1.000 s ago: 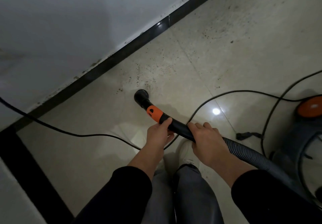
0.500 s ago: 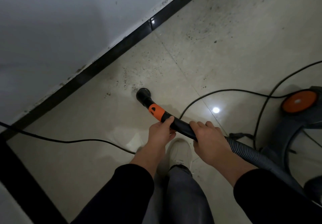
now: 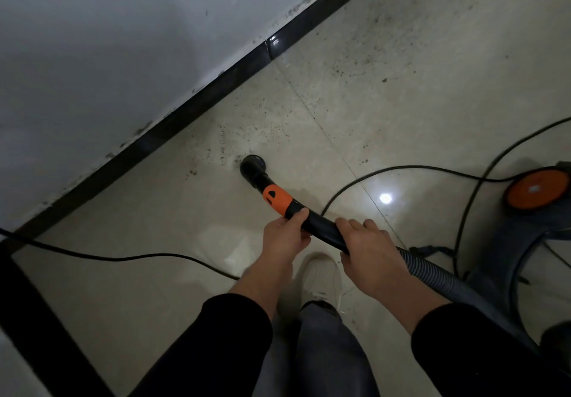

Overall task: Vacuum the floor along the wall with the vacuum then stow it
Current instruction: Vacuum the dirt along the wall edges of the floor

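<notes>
Near centre frame, nozzle [image 3: 254, 165] meets the floor [image 3: 401, 57], short of the skirting [image 3: 185, 115] at 10 o'clock, where dark grit [image 3: 223, 145] lies thickest. Left hand [image 3: 285, 236] wraps the wand [image 3: 321, 226] just behind its orange collar [image 3: 276, 199], presumably to steer; right hand [image 3: 367, 251], at 4 o'clock of it, curls round the wand where the hose [image 3: 432, 273] begins, likely bearing the weight (both grips fully closed). Vacuum [image 3: 537, 189] sits at 3 o'clock, near enough to keep the hose slack. Stowing not yet done.
</notes>
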`<state>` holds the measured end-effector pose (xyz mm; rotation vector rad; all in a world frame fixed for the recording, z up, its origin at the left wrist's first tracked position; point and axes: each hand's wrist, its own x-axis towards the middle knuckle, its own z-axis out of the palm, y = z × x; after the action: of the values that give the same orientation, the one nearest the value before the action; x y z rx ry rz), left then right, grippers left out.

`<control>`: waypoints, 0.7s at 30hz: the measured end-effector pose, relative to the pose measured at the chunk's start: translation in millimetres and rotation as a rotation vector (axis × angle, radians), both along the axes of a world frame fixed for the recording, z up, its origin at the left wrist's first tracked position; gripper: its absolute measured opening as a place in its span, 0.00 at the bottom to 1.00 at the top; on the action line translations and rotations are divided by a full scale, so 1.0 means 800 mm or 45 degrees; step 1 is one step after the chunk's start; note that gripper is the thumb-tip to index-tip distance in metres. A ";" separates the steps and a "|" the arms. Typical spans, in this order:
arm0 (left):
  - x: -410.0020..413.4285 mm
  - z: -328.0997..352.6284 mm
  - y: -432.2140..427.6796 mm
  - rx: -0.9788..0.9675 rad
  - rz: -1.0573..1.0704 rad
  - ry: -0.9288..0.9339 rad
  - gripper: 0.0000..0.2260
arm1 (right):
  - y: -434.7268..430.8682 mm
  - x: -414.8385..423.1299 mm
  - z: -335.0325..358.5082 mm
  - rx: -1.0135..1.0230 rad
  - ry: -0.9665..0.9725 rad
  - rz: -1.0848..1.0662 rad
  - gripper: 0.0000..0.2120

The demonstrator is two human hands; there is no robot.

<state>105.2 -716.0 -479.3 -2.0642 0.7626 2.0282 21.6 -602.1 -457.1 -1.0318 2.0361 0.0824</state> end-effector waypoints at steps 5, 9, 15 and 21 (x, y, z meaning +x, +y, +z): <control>0.006 -0.001 -0.012 -0.017 0.024 -0.001 0.03 | -0.012 0.005 -0.007 -0.022 -0.004 0.018 0.20; 0.013 -0.003 -0.025 -0.036 0.026 -0.003 0.03 | -0.025 0.011 -0.012 -0.039 -0.005 0.024 0.20; 0.027 -0.008 -0.045 -0.069 0.045 -0.014 0.04 | -0.047 0.021 -0.018 -0.049 -0.017 0.053 0.19; 0.043 -0.010 -0.063 -0.087 0.062 -0.025 0.04 | -0.067 0.035 -0.021 -0.070 -0.022 0.076 0.18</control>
<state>139.9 -766.7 -487.4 -2.1567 0.7965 2.0310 49.7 -655.4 -473.8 -1.1241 2.0021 0.0491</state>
